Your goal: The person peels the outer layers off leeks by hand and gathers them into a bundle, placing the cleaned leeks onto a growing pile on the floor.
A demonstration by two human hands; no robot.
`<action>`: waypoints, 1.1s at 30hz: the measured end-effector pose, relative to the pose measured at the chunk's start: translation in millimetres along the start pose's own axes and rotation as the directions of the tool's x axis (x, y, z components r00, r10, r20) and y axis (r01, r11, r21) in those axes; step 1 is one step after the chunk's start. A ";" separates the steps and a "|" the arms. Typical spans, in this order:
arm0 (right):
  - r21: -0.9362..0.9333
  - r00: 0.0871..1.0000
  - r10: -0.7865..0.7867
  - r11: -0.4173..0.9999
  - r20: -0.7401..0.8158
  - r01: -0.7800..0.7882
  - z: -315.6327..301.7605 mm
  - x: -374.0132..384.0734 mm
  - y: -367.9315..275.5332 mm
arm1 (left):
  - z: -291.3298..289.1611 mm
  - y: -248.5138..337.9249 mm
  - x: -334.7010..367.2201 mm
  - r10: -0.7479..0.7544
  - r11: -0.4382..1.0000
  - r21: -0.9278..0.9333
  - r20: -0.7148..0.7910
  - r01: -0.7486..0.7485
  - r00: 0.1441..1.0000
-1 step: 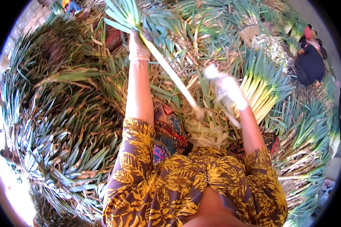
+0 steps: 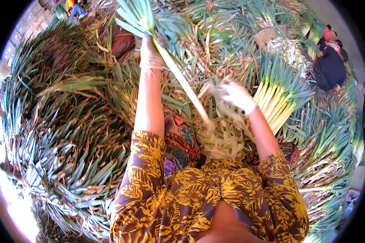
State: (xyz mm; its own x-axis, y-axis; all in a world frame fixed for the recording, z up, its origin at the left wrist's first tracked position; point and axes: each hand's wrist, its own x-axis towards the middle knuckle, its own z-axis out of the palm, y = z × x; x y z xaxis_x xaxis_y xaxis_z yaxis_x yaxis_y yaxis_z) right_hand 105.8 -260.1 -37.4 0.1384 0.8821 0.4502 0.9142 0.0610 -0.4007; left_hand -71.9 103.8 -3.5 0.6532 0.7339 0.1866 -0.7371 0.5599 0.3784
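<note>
A leek (image 2: pixel 180 77) slants across the middle, its green leaves at the top and its pale root end low near my lap. My left hand (image 2: pixel 151 50), in a thin pale glove, is closed round it just below the leaves. My right hand (image 2: pixel 234 96), in a white glove, is off to the right of the stem and does not touch it. Motion smears its fingers. Pale strips of leek leaf (image 2: pixel 231 113) show blurred just below it; whether it grips them is unclear. More peeled leaf scraps (image 2: pixel 221 143) lie in front of my lap.
To the right rests a bundle of trimmed leeks (image 2: pixel 273 95). Unpeeled leeks (image 2: pixel 81 154) are heaped along the left, and more leeks (image 2: pixel 328 146) lie at the right. A person in dark clothing (image 2: pixel 330 69) sits far right; another person (image 2: pixel 75 10) is at the far left.
My right hand has moved slightly left and down, toward the leek stem. The leek in my left hand has shifted a little, its root end leftward.
</note>
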 end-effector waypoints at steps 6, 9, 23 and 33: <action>0.721 1.000 0.010 0.693 -0.010 0.000 42.1 151.9 -84.8 | 62.9 -41.9 -39.6 -0.050 0.974 0.227 0.120 0.022 0.991; 0.539 0.822 0.201 0.668 0.532 -0.512 28.2 155.5 -48.3 | 76.1 -64.3 -47.6 -0.094 0.926 0.376 0.155 0.030 0.983; 0.733 0.487 0.707 0.656 -0.512 -0.182 -276.8 -98.4 130.3 | 86.0 -74.5 -48.0 -0.488 -0.026 0.977 0.174 -0.213 0.855; 0.110 0.073 0.669 0.228 -0.740 -0.967 -356.8 -642.2 -53.7 | 52.8 -89.1 12.4 0.025 -0.088 0.954 0.289 -0.285 0.957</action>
State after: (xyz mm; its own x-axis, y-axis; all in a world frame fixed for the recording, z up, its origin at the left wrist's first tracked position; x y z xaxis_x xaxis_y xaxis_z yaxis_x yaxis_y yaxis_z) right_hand 103.7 -996.5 -20.3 0.9033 -0.2403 0.3554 0.0324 -0.7880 -0.6149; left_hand 11.0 42.8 13.0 0.6568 0.6053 0.4497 0.0434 -0.6257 0.7788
